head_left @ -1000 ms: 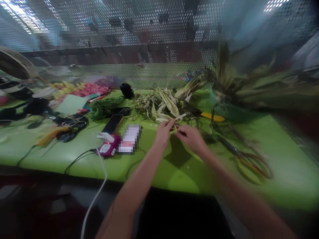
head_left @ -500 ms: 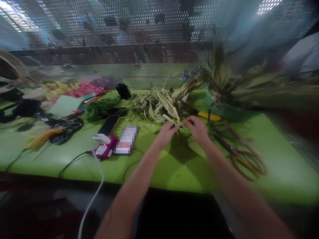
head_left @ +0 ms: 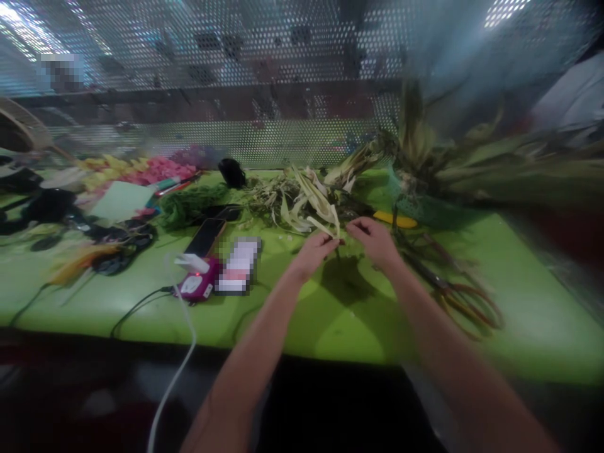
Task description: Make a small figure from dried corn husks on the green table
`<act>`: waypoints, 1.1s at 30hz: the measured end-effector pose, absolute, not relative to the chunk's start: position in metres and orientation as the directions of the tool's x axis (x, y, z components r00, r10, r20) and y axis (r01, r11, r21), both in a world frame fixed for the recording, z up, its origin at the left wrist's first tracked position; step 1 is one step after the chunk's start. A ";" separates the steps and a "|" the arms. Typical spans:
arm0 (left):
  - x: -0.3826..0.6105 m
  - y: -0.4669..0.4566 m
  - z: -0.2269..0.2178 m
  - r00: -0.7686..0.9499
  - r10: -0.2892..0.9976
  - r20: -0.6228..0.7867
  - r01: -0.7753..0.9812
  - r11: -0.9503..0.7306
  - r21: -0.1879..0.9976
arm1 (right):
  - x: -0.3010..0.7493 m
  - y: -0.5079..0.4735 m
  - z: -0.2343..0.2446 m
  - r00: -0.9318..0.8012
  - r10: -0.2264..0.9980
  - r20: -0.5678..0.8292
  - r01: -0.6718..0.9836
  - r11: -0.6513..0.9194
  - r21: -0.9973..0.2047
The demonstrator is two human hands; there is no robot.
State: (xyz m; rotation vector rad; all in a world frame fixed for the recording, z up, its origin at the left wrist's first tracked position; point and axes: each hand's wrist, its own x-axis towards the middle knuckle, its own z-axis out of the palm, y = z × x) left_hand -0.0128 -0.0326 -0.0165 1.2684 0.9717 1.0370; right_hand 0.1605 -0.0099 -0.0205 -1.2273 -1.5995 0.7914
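My left hand (head_left: pixel 315 253) pinches a pale strip of dried husk (head_left: pixel 336 221) between thumb and fingertips, just above the table. My right hand (head_left: pixel 375 241) is a little to the right, thumb and fingers drawn together; anything between them is too small to make out. The fingertips of the two hands are apart. Beyond them lies a tangled heap of dried husks (head_left: pixel 309 196). Scissors with orange handles (head_left: pixel 474 307) rest to the right of my right hand, and a yellow object (head_left: pixel 395 219) lies behind it.
On the green table (head_left: pixel 302 333) are a phone (head_left: pixel 240 267), a dark phone (head_left: pixel 206 236), a purple adapter (head_left: pixel 201 280) with cables, green fibre (head_left: pixel 189 204), pink and yellow pieces (head_left: pixel 160 173) and a glue gun (head_left: pixel 82 263). A green basket (head_left: pixel 425 207) with long leaves stands right.
My right hand has moved slightly away from the left, so the gap between the fingertips is wider. The left hand keeps its pinch on the husk strip.
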 end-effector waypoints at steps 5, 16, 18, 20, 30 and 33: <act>-0.009 -0.035 -0.016 0.316 0.949 0.000 -0.035 0.012 0.999 | 0.153 -0.014 -0.016 -0.089 0.971 0.224 0.223 0.238 -0.945; -0.006 -0.031 -0.027 0.281 0.959 -0.037 -0.086 0.063 0.994 | 0.149 -0.019 -0.017 0.053 0.958 0.282 0.172 0.270 -0.947; -0.007 -0.030 -0.027 0.174 0.982 -0.068 -0.135 0.093 0.987 | 0.151 -0.019 -0.014 0.105 0.953 0.283 0.116 0.271 -0.955; -0.009 -0.029 -0.026 0.093 0.992 -0.086 -0.191 0.102 0.976 | 0.150 -0.020 -0.013 0.122 0.957 0.262 0.109 0.249 -0.962; -0.008 -0.028 -0.027 -0.012 0.998 -0.059 -0.328 0.052 0.943 | 0.134 -0.030 -0.017 -0.125 0.970 0.207 0.233 0.232 -0.945; -0.007 -0.029 -0.026 -0.028 0.996 -0.081 -0.312 0.068 0.948 | 0.133 -0.030 -0.018 -0.103 0.973 0.207 0.210 0.224 -0.952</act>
